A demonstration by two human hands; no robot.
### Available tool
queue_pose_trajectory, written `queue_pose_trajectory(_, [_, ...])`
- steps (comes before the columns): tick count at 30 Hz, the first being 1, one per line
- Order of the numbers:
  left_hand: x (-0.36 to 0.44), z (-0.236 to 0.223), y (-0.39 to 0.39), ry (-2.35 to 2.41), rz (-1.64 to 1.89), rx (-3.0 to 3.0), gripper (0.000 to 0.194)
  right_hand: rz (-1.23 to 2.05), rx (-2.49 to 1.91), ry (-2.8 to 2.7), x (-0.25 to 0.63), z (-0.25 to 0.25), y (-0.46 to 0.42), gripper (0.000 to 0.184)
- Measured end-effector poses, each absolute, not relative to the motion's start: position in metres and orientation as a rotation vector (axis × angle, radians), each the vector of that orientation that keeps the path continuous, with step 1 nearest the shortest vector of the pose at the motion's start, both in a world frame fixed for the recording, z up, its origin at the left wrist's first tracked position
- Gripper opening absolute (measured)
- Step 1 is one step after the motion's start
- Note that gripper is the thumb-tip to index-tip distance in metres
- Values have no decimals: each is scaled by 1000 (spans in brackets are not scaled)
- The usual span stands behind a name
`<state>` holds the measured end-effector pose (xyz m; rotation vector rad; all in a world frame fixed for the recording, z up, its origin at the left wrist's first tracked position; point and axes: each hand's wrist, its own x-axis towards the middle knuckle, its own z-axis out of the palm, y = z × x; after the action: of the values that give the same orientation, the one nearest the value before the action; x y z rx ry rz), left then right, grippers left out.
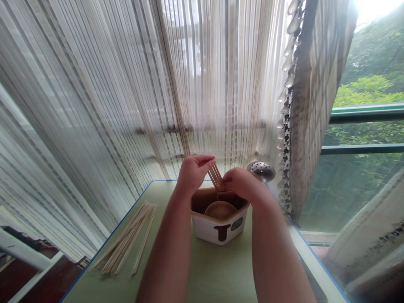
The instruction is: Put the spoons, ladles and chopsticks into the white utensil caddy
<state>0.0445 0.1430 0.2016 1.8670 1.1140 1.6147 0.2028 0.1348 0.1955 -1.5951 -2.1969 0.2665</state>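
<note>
A white utensil holder [217,227] with a brown rim stands on the pale green table [221,273]. It has brown compartments inside. Both hands are above its far side. My left hand [193,172] pinches the tops of a small bunch of wooden chopsticks [216,178]. My right hand [241,184] is closed around the lower part of the same bunch, where the sticks enter the holder's rear compartment.
Several loose wooden chopsticks [128,242] lie on the table at the left near its blue edge. A perforated metal ladle [261,171] sticks up behind the holder. Striped sheer curtains hang close behind the table; a window with green foliage is at the right.
</note>
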Motion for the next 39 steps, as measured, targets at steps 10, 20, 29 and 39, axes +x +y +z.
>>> queue_pose_trajectory(10, [45,201,141,1135,1572,1891,17,275,-1618,-2229,205,194,136,14])
queue_pose_trajectory(20, [34,199,148,1159,1548,1832,28,195,-1583,-2078,200,202,130,28])
queue_pose_trajectory(29, [-27,214,112,1516,1749,1835,33,-8,-1091,-1975,179,231,77,24])
queue_pose_trajectory(39, [-83,70,67,2575,843,1751,22,402,-913,-1926,99,131,6,32])
